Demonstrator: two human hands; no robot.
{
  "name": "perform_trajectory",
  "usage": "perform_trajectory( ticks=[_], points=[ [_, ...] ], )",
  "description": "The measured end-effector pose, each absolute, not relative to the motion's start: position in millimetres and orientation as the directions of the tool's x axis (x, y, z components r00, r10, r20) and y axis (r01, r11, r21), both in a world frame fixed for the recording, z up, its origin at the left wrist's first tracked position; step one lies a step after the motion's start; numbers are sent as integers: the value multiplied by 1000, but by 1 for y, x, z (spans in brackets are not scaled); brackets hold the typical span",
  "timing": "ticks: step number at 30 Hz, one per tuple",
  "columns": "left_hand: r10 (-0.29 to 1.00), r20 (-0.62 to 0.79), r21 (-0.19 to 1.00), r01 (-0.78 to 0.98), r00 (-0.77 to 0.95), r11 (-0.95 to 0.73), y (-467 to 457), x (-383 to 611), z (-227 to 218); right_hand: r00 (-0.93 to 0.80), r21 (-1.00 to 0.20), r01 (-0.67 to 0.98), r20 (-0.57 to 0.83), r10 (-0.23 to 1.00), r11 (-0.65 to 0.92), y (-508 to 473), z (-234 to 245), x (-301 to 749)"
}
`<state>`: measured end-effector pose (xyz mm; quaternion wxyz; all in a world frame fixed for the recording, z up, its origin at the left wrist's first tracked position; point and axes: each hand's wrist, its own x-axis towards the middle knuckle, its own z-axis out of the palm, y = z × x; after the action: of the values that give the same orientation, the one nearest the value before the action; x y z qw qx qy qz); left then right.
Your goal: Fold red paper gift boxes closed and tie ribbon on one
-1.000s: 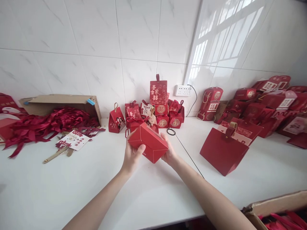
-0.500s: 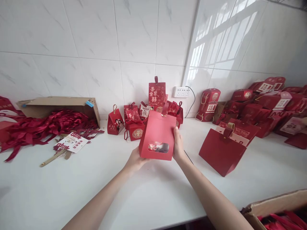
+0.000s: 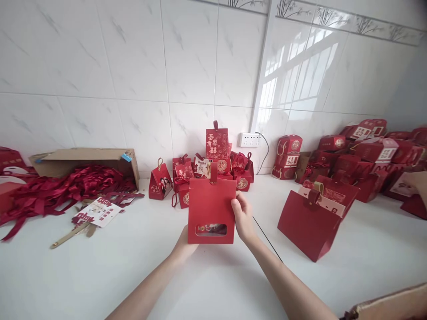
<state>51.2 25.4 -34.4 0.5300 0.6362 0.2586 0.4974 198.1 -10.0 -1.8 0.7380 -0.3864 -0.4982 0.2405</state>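
Observation:
Between my two hands is a red gift box (image 3: 212,204) with a slot window low on its front and a dark red ribbon handle on top. It is upright, above the white table. My left hand (image 3: 184,244) supports it from below at the left corner, with most fingers hidden behind the box. My right hand (image 3: 244,216) grips the right side, its thumb along the edge. Behind the box stands a cluster of small red boxes, with a square box (image 3: 216,143) on top. To the right stands a larger red gift bag (image 3: 305,224) with cards sticking out.
At left, a cardboard box (image 3: 88,154) spills dark red ribbons (image 3: 90,186). White and red tags (image 3: 100,211) lie in front of it. Many red boxes (image 3: 353,155) are piled at right, where another person's hand (image 3: 416,182) shows. A cardboard carton (image 3: 393,302) edges the lower right corner.
The view has tilted up. The gift box, still between both hands, has turned more upright and square to me and shifted slightly left. Another person's hand has come in at the right edge.

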Motion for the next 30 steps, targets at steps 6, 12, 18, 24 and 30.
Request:
perform_trajectory(
  ticks=[6,12,18,24,30],
  points=[
    [870,135,987,-144,475,-74,23,45,-34,359,-792,33,578,732,609,-12,-1,196],
    [855,144,986,-145,499,-81,25,45,-35,360,-795,69,584,728,603,-12,-3,198],
    [894,43,997,-75,447,-10,25,45,-33,344,-792,59,587,733,607,-11,-4,197],
    [899,86,996,-58,429,-68,18,44,-25,398,-828,-66,490,775,558,-9,-2,196],
    [759,91,996,-70,645,-59,20,40,-29,309,-788,-556,100,946,265,2,-9,191]
  ],
)
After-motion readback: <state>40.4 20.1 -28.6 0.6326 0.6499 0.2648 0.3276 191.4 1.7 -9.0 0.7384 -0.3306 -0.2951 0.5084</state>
